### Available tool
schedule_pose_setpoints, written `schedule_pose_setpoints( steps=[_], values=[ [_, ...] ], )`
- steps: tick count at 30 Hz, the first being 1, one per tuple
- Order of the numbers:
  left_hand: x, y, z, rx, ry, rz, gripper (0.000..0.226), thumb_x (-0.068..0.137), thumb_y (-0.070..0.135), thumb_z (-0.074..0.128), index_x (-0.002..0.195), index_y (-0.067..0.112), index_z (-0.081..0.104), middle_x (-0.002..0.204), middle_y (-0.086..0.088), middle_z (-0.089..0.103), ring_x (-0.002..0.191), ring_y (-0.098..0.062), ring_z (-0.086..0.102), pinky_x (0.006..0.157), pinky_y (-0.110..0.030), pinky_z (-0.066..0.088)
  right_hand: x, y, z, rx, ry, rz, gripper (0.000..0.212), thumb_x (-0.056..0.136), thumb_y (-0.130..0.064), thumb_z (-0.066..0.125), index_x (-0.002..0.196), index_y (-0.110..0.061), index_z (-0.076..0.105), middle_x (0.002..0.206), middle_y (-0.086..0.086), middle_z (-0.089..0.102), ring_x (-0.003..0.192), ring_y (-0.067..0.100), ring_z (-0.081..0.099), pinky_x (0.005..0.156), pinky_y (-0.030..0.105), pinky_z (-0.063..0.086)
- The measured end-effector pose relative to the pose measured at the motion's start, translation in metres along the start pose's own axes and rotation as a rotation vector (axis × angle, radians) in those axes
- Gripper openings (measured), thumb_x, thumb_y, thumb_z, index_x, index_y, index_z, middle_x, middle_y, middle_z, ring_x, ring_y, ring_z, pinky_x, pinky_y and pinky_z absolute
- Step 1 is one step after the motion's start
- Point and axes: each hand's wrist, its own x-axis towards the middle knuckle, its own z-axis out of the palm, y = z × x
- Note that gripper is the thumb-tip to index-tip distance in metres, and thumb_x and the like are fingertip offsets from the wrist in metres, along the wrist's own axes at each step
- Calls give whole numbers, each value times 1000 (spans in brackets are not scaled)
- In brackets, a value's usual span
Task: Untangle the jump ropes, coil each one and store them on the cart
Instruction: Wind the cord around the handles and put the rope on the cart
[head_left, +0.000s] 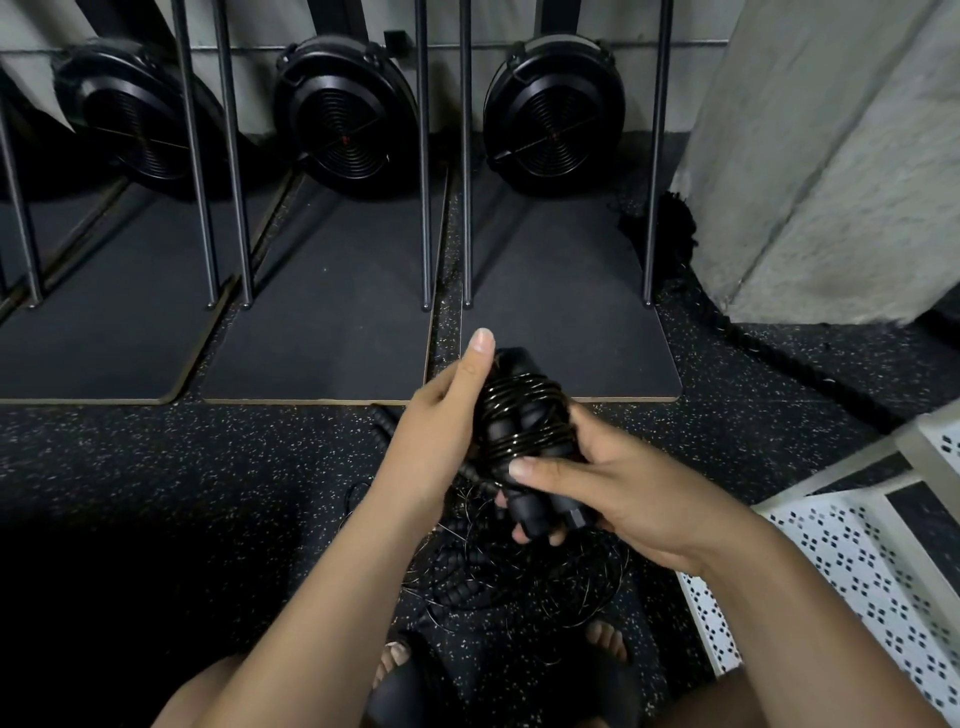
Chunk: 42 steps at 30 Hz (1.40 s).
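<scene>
At 6 o'clock, frame bottom: feet (395, 657) in dark sandals on speckled floor (156, 467). Just above them, tangled pile of thin black ropes (519, 577) on floor. At centre, coiled jump rope (519, 415), cord wound round its black handles, held above pile. Left hand (441, 421) wraps it from 9 o'clock, thumb straight up along side. Right hand (618, 493) grips lower end from 4 o'clock, thumb across coils, fingers curled beneath handles. White perforated cart (857, 551) at 4 o'clock. Dark mats (322, 322) toward 12, black fan housings (556, 111) beyond. Grey pillar (831, 156) at 2 o'clock.
</scene>
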Motion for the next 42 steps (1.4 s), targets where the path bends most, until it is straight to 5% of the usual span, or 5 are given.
schedule_pose_setpoints(
  steps=[13,22,29,38,42],
  values=[
    [7,5,-14,-259,-9,-49,59,94,63,68,105,5,72,100,-22,73,88,-35,65,76,-42,54,0,-2,10,145,-29,-42,41,103,-38,66,135,-14,59,110,26,76,83,35,74,67,35,57],
    [-19,19,11,-297,136,74,58,86,65,76,120,20,62,123,-15,74,115,-29,73,110,-57,53,-10,-25,19,329,347,-79,48,98,-46,67,142,-36,55,127,-12,77,122,9,71,117,46,49],
    [-72,71,45,-68,-93,237,32,98,33,75,130,34,70,121,17,76,117,-3,70,113,-37,51,-82,-74,4,61,417,-127,41,101,-44,68,136,-22,69,130,-3,77,126,16,70,113,49,50],
    [-140,151,128,432,-432,636,112,73,44,96,153,70,23,141,27,40,123,25,44,97,5,34,-228,-171,-34,-103,652,-245,40,103,-40,65,129,-11,54,115,18,78,100,34,79,87,54,64],
    [-164,177,174,449,-400,780,107,61,52,95,146,69,31,135,30,43,120,16,51,97,-6,44,-290,-206,-51,-243,781,-286,42,101,-40,69,128,-11,53,111,17,78,90,33,80,79,50,64]
  ],
)
